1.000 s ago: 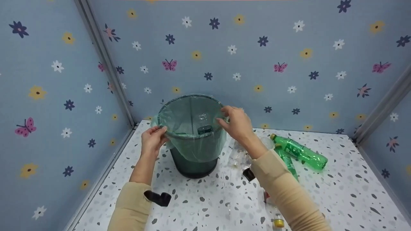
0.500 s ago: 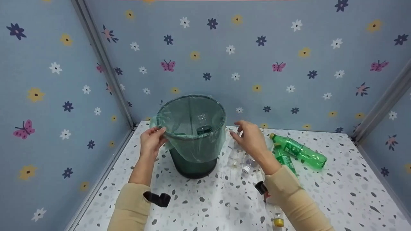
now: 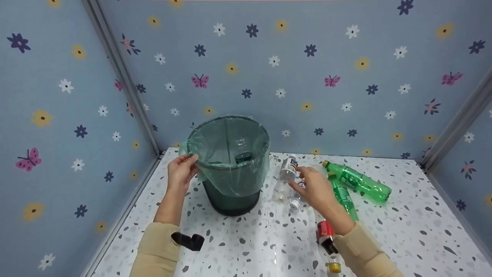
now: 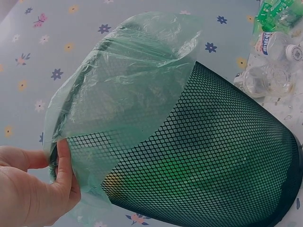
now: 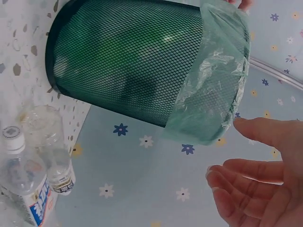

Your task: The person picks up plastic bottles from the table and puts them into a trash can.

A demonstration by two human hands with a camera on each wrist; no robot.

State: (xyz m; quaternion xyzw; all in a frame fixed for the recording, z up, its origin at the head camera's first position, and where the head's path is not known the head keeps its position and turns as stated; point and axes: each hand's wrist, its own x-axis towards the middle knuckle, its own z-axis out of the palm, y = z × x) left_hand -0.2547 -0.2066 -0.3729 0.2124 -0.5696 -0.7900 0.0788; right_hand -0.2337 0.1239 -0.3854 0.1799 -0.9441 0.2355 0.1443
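Note:
A mesh wastebasket (image 3: 233, 206) stands left of the table's middle. A thin green bin liner (image 3: 240, 181) folds down over its rim. My left hand (image 3: 181, 171) pinches the liner and rim at the near left, thumb on one side and fingers on the other in the left wrist view. My right hand (image 3: 317, 190) is to the right of the basket, fingers loosely bent and holding nothing, near a clear labelled bottle (image 3: 288, 168). Beside that lies another clear bottle (image 3: 296, 203) with a white cap. Several bottles show dimly through the mesh.
Two green bottles (image 3: 361, 184) lie crossed at the right. A bottle with a red label (image 3: 325, 230) lies near my right sleeve, and a yellow-capped bottle (image 3: 334, 266) nearer the front edge. Flower-patterned walls (image 3: 246, 69) enclose the back and sides.
My right hand has left the basket's right rim and moved right and down toward the clear bottles, uncovering them. My left hand has kept its hold on the rim.

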